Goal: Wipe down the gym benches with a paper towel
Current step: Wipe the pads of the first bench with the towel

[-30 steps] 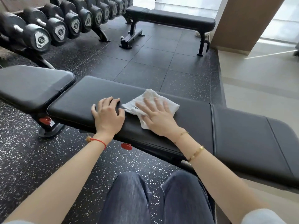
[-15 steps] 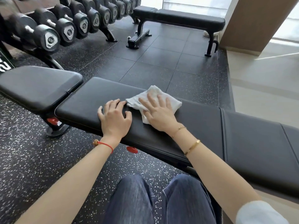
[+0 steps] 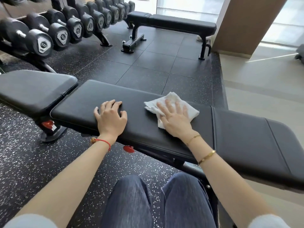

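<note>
Bench pad (image 3: pixel 148 137) long axis left-right; flat-fingered right hand (image 3: pixel 176 122) on paper towel (image 3: pixel 172 104).

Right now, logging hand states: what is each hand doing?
Left hand: open, resting on the bench pad.
Right hand: open, fingers pressing the paper towel flat.

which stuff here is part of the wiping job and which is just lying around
In the job:
white crumpled paper towel
black padded near bench
right hand pressing the towel
left hand resting on the pad
black flat far bench

Lying about:
black dumbbell rack
</note>
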The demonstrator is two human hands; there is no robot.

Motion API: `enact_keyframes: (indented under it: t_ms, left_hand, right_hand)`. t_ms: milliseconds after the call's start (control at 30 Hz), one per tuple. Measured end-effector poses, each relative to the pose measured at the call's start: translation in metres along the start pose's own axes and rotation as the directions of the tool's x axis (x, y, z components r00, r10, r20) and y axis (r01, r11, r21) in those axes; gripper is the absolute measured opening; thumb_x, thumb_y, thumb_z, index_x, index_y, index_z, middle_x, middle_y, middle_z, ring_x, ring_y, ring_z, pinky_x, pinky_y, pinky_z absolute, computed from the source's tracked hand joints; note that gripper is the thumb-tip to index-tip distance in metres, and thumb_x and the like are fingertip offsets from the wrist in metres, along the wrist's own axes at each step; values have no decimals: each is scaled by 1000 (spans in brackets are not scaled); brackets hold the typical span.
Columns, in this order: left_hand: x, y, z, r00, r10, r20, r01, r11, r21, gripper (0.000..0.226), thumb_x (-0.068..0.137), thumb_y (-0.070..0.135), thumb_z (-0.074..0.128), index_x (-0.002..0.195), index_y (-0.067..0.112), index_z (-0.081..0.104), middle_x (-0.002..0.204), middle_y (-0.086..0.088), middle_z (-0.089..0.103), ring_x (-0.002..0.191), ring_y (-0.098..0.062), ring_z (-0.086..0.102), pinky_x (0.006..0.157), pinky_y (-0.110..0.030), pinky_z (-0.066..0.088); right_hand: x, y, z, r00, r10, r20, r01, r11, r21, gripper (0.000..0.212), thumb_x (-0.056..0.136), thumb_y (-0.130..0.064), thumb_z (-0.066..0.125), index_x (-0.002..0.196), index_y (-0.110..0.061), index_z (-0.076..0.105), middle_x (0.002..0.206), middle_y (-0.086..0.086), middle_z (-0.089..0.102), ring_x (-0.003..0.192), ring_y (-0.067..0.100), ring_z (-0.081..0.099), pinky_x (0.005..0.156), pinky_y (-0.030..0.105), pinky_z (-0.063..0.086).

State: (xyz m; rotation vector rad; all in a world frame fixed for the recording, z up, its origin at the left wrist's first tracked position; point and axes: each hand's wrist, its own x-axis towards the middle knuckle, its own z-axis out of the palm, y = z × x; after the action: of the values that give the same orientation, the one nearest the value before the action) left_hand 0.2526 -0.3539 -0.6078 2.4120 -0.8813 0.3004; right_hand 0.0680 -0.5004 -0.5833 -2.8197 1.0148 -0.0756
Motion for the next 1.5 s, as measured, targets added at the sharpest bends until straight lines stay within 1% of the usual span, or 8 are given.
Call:
enact_keyframes:
  t_ms: [167,467,833,967,1033,1200,1333,1500]
  left_hand:
    - [-1,0,-1,1000,22,14,-22,1000,3,39,89,28,52,126,22,62,139,-2,55,134,-21,41,116,-52,17]
    - [-7,22,-9,987,94,132,-115,981,158,40,93,18,49,132,17,55,143,-8,49,136,-28,36,116,-60,15]
    - [-58,111,21,954,240,178,-228,970,-85,41,95,26,47,135,22,53,144,0,49,138,-20,35,117,-54,17]
    - [-61,109,28,965,227,132,-221,973,-57,38,91,27,48,127,23,59,140,2,53,135,-21,39,116,-55,19]
    - [-61,108,28,966,232,110,-228,972,-50,38,89,26,49,124,23,61,137,2,55,133,-21,42,114,-56,22]
    - [-62,109,25,968,229,107,-226,973,-41,39,88,26,49,124,23,61,137,2,56,132,-20,43,114,-55,23]
    - [-62,109,24,968,228,100,-225,973,-45,38,88,25,50,124,22,62,136,2,57,132,-20,43,114,-55,23]
    - [-63,110,20,968,229,108,-224,973,-52,38,89,24,50,125,21,62,136,2,57,133,-19,43,116,-53,22]
  right_hand:
    - [-57,-1,6,990,-140,3,140,990,19,52,104,-43,23,153,-49,6,166,-9,-3,152,28,-10,121,52,-9]
    - [-47,62,-13,972,234,-22,-234,972,-8,51,104,-40,23,154,-45,11,166,-2,4,151,34,-2,120,54,-5]
    - [-98,52,-6,996,93,-8,-92,992,90,55,101,-54,23,154,-46,10,166,-7,2,152,27,-10,121,49,-8]
    - [-101,63,-19,974,151,-171,-94,948,304,58,101,-50,36,153,-25,30,163,-1,22,151,22,11,123,41,8]
    - [-100,76,-23,944,226,-239,-171,958,231,61,100,-48,41,152,-19,31,161,3,26,150,25,16,123,42,11]
    - [-89,96,-23,939,312,-143,-283,939,196,62,96,-48,51,143,-8,42,156,10,34,148,28,20,121,44,13]
    - [-88,93,-24,917,307,-256,-238,934,267,43,89,-42,64,120,-12,55,124,4,58,121,25,46,101,35,32]
    - [-85,83,-35,911,300,-282,-221,934,282,36,83,-32,71,107,-14,52,103,0,60,97,23,55,87,36,38]
